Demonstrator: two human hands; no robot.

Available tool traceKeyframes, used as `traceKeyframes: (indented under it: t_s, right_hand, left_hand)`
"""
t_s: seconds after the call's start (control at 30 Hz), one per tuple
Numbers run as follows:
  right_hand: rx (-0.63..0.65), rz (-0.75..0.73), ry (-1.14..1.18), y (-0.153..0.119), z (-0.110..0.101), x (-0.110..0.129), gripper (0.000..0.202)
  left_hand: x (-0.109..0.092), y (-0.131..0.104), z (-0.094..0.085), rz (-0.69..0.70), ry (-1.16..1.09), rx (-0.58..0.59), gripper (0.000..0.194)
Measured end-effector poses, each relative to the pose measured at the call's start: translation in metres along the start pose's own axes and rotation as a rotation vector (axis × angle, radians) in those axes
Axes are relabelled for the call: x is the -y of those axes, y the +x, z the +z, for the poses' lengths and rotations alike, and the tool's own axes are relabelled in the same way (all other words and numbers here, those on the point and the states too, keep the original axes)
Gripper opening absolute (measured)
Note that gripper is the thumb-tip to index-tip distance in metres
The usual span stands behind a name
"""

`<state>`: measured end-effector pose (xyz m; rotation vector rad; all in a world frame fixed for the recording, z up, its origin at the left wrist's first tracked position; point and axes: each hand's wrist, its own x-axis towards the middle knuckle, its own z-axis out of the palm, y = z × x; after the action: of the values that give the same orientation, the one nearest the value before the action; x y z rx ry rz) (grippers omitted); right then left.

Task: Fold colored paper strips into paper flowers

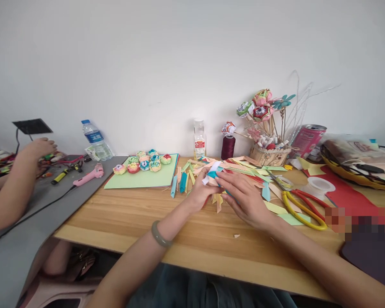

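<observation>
Both my hands meet over the wooden table around a small piece of folded paper (212, 174), blue and white where it shows. My left hand (200, 191) pinches it from the left, with a bangle on that wrist. From the right, my right hand (245, 194) covers part of the same paper, its fingers closed on it; their tips are partly hidden. Beneath and behind the hands lies a pile of folded paper strips (182, 182) in blue, green, yellow, peach and red. Several finished paper flowers (144, 165) rest on green paper sheets (125, 183) to the left.
Yellow- and red-handled scissors (288, 207) and a roll of clear tape (321, 185) lie at right. Behind stand a glass bottle (199, 143), a thread spool (228, 147), a flower basket (269, 155) and a pink can (308, 139). Left, a co-worker's hand (41, 147) is near a pink glue gun (90, 175).
</observation>
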<state>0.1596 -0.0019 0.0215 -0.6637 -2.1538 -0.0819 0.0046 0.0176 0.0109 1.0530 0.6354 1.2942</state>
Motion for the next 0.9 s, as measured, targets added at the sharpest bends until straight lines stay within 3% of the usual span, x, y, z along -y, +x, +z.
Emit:
traceKeyframes:
  t_s: [0.07,0.17,0.23,0.3,0.5,0.73,0.8,0.9]
  right_hand:
    - [-0.064,0.078,0.081,0.0,-0.004,-0.001,0.023]
    - [-0.204,0.422,0.243,0.004,-0.009,-0.004,0.024]
    - [-0.178,0.599,0.407,0.008,-0.011,-0.006,0.026]
    - [-0.104,0.687,0.566,0.012,-0.012,-0.006,0.029]
    - [-0.055,0.854,0.694,0.015,-0.013,-0.007,0.027]
    - [-0.004,0.868,0.717,0.014,-0.014,-0.013,0.029]
    - [-0.001,0.877,0.708,0.015,-0.015,-0.015,0.03]
    - [0.025,0.891,0.725,0.014,-0.014,-0.018,0.032]
  left_hand:
    - [-0.002,0.001,-0.003,-0.037,-0.09,-0.004,0.045]
    - [-0.004,0.0,-0.006,-0.125,-0.116,0.073,0.037]
    - [-0.003,-0.002,-0.007,-0.196,-0.085,0.162,0.038]
    - [-0.002,-0.003,-0.006,-0.267,-0.024,0.246,0.04]
    - [0.002,-0.002,-0.006,-0.365,0.08,0.363,0.055]
    - [0.0,0.0,-0.016,-0.449,0.062,0.447,0.07]
    - [-0.009,0.002,-0.02,-0.394,0.047,0.456,0.067]
    - [-0.023,0.005,-0.022,-0.178,0.052,0.289,0.044]
